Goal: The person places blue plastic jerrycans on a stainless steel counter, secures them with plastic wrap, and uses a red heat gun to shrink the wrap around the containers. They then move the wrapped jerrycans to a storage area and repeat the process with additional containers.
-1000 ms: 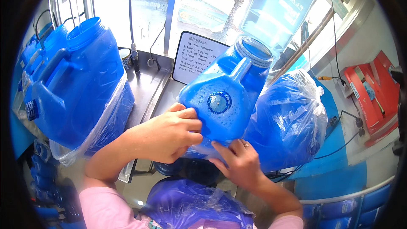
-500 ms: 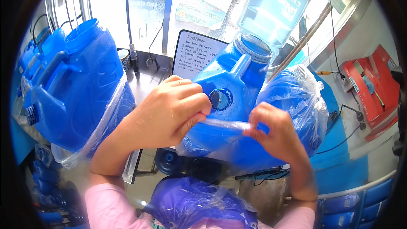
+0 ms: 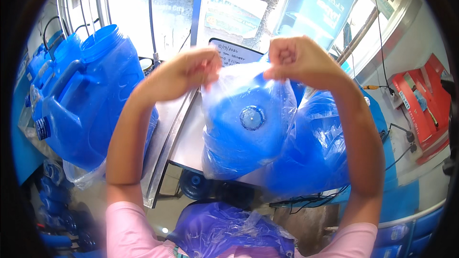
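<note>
A clear plastic bag covers the front and top of a blue water jug, whose round dark-rimmed cap shows through the film. At the far left of the bag's mouth, my left hand is closed on its edge, slightly blurred. My right hand, fingers curled in, grips the edge on the far right. Between both hands the film is stretched above the jug, and the jug's wide mouth is hidden behind film and hands. Right beside it stands another blue jug wrapped in clear plastic.
Several blue jugs with handles crowd the left, partly bagged. Behind my hands is a whiteboard with handwriting. A red panel, hanging cables and a window surround the metal counter. More blue jugs sit below.
Both hands have moved up and away from me, drawing the bag from the jug's front over its cap and top. My right hand has also shifted slightly left.
</note>
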### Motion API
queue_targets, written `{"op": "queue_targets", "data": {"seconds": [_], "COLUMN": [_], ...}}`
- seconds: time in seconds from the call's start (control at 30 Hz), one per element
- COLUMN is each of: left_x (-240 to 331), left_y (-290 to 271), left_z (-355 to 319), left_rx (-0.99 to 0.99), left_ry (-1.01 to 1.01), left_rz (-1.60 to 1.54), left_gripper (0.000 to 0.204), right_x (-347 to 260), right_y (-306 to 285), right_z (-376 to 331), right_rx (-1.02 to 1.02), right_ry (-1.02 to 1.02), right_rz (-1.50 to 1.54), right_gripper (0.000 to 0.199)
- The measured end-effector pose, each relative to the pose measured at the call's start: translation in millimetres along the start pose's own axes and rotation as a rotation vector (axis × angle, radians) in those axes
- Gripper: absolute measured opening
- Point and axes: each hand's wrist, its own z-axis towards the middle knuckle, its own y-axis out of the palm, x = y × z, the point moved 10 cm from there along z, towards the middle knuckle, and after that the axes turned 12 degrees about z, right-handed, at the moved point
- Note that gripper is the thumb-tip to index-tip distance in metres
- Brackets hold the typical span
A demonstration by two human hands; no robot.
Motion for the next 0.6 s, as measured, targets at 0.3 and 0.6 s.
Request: {"op": "queue_targets", "data": {"seconds": [0.3, 0.6], "left_x": [-48.7, -228.4], "left_y": [-18.5, 28.4], "left_z": [164.9, 173.9], "left_rx": [0.080, -0.519], "left_ry": [0.039, -0.745], "left_rz": [-0.690, 1.045], "left_gripper": [0.021, 0.053], "right_x": [75.1, 146.8], "right_y": [-29.8, 4.9], "right_z": [-57.1, -112.0], "right_rx": [0.074, -0.300], "right_ry": [0.223, 0.871], "right_rz": [0.698, -0.740], "right_gripper": [0.025, 0.023]}}
